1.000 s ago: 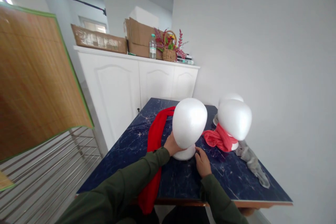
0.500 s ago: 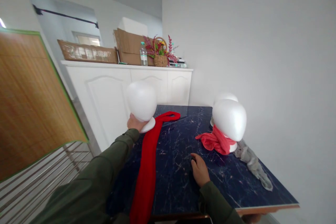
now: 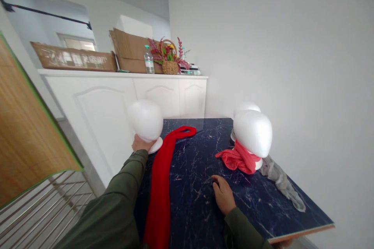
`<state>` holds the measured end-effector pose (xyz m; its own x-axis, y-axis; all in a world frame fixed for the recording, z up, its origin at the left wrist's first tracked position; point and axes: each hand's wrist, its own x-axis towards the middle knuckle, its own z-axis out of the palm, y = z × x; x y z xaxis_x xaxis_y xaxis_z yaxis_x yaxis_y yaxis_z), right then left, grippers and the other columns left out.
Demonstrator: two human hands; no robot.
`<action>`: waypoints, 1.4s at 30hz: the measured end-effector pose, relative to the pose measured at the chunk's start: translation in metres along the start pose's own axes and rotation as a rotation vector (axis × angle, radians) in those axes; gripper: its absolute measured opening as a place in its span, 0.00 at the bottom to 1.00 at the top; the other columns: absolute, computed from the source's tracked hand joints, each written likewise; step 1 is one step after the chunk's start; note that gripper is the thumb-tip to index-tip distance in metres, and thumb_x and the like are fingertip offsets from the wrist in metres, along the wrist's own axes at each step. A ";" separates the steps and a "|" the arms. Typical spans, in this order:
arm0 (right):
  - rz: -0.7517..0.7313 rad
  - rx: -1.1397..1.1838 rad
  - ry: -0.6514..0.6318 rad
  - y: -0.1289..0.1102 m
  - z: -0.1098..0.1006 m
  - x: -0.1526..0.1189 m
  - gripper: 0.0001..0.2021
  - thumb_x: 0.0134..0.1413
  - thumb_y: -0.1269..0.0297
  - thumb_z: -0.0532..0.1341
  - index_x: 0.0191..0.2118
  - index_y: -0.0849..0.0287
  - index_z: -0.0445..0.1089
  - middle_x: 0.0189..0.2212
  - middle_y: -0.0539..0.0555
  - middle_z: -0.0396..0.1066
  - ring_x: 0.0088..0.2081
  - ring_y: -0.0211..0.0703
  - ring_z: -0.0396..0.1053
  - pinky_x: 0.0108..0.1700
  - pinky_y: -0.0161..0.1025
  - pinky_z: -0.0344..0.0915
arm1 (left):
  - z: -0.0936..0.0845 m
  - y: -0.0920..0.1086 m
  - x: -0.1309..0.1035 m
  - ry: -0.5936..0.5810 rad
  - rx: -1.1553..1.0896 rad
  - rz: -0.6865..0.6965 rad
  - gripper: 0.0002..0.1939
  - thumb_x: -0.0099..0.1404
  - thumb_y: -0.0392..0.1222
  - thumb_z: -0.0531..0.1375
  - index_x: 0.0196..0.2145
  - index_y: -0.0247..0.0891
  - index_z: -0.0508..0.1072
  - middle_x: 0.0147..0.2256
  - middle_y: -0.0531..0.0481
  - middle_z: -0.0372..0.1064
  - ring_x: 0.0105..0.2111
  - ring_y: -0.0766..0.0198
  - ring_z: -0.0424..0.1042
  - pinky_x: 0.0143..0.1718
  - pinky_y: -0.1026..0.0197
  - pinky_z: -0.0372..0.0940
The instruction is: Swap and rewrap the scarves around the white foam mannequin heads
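Observation:
My left hand (image 3: 142, 144) is closed around the neck of a white foam mannequin head (image 3: 146, 120) at the table's far left edge. Beside its base, a long red scarf (image 3: 161, 186) runs down the table towards me, its far end folded in a loop. My right hand (image 3: 224, 194) rests on the dark blue marbled tabletop (image 3: 193, 186), fingers loosely curled, with a gap between thumb and forefinger and nothing seen in it. Further right stands another white foam head (image 3: 253, 132), a coral-red cloth (image 3: 240, 158) bunched around its neck.
A third foam head (image 3: 247, 106) is partly hidden behind the right one. A grey crumpled scarf (image 3: 282, 183) lies along the right side. White cabinets (image 3: 102, 105) hold cardboard boxes, a water bottle (image 3: 149, 61) and a flower basket (image 3: 170, 67). A metal rack (image 3: 55, 210) stands at left.
The view has turned slightly to the right. My left hand and the foam head it grips have shifted a little to the left and nearer. My right hand stays in place on the table.

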<state>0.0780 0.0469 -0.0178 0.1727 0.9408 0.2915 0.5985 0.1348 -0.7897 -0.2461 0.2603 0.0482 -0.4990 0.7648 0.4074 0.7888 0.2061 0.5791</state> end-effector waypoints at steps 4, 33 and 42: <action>0.009 -0.005 -0.005 -0.001 0.000 0.000 0.15 0.49 0.66 0.47 0.41 0.60 0.65 0.40 0.55 0.66 0.44 0.43 0.62 0.49 0.41 0.57 | 0.014 -0.006 0.015 0.029 -0.021 0.079 0.44 0.40 0.54 0.60 0.50 0.26 0.52 0.47 0.34 0.60 0.47 0.49 0.61 0.45 0.56 0.58; 0.131 0.012 0.877 0.027 -0.042 0.017 0.22 0.46 0.58 0.50 0.45 0.69 0.57 0.39 0.63 0.59 0.39 0.47 0.59 0.40 0.42 0.59 | -0.018 -0.075 -0.113 -0.264 -0.227 0.339 0.39 0.51 0.55 0.53 0.55 0.26 0.50 0.52 0.36 0.55 0.51 0.52 0.57 0.53 0.54 0.53; 0.264 -0.253 0.781 0.056 -0.116 0.068 0.43 0.34 0.49 0.59 0.52 0.79 0.49 0.51 0.75 0.50 0.54 0.63 0.45 0.54 0.52 0.43 | -0.029 -0.082 -0.129 -0.315 -0.307 0.278 0.34 0.53 0.53 0.52 0.52 0.28 0.55 0.50 0.37 0.58 0.48 0.54 0.61 0.48 0.55 0.59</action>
<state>0.2140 0.0822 0.0199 0.7637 0.4359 0.4762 0.6032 -0.2190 -0.7669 -0.2566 0.1268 -0.0319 -0.1161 0.9217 0.3702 0.7112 -0.1830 0.6787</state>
